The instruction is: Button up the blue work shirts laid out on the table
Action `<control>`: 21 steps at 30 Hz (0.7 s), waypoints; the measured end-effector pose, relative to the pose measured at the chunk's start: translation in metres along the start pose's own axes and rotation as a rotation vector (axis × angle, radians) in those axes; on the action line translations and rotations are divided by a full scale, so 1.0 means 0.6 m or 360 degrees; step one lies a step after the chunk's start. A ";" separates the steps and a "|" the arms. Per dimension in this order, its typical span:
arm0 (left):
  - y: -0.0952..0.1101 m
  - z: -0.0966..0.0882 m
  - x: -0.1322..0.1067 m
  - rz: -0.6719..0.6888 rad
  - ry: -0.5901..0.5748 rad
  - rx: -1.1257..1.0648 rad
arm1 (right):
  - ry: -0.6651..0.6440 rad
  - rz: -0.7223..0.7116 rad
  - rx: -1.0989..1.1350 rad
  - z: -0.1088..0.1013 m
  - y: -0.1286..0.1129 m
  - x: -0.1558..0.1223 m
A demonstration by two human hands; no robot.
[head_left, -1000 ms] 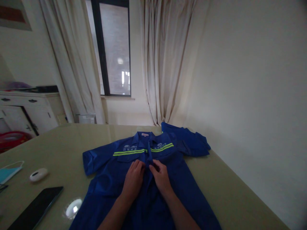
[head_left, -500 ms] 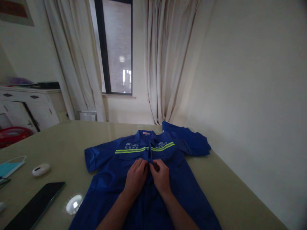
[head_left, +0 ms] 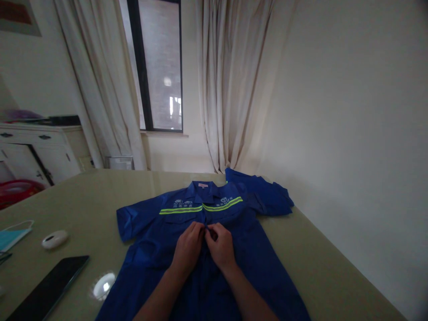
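Observation:
A blue short-sleeved work shirt (head_left: 157, 232) with a yellow-green reflective stripe across the chest lies flat on the table, collar away from me. My left hand (head_left: 187, 249) and my right hand (head_left: 220, 248) rest together on the shirt's front placket just below the stripe. Both hands have their fingers pinched on the placket fabric, fingertips touching each other at the middle seam. What lies under the fingertips is hidden.
The olive table (head_left: 317, 258) runs along a white wall on the right. On its left lie a dark phone (head_left: 50, 287), a small white oval device (head_left: 54, 239) and a blue face mask (head_left: 11, 234). A white cabinet (head_left: 36, 149) and curtained window stand behind.
My two hands have drawn closer together on the placket, fingertips now meeting at the seam. The shirt has not shifted.

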State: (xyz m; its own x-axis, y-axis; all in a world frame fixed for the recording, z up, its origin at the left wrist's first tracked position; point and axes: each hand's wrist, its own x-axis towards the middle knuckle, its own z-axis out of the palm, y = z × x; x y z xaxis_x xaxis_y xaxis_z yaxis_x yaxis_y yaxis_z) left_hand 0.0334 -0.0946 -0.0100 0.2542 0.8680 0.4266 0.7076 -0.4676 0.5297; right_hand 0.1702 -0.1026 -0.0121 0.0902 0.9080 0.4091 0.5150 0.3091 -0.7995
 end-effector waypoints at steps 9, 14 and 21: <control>-0.010 0.004 0.008 -0.0032 0.0055 -0.0376 | -0.0115 0.0133 0.0270 -0.009 0.008 0.009; -0.011 0.004 0.013 -0.0134 0.0033 -0.0479 | -0.0043 0.0071 0.0124 -0.007 0.009 0.007; -0.027 0.010 0.019 -0.0296 0.0075 -0.0632 | 0.0008 0.0111 0.0136 -0.003 0.014 0.011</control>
State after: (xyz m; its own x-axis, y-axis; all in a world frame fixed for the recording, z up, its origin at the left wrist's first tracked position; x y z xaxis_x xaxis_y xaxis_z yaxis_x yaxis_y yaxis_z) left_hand 0.0287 -0.0764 -0.0181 0.1096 0.9391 0.3256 0.4281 -0.3403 0.8372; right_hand 0.1763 -0.0948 -0.0153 0.1277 0.9267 0.3533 0.4325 0.2686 -0.8607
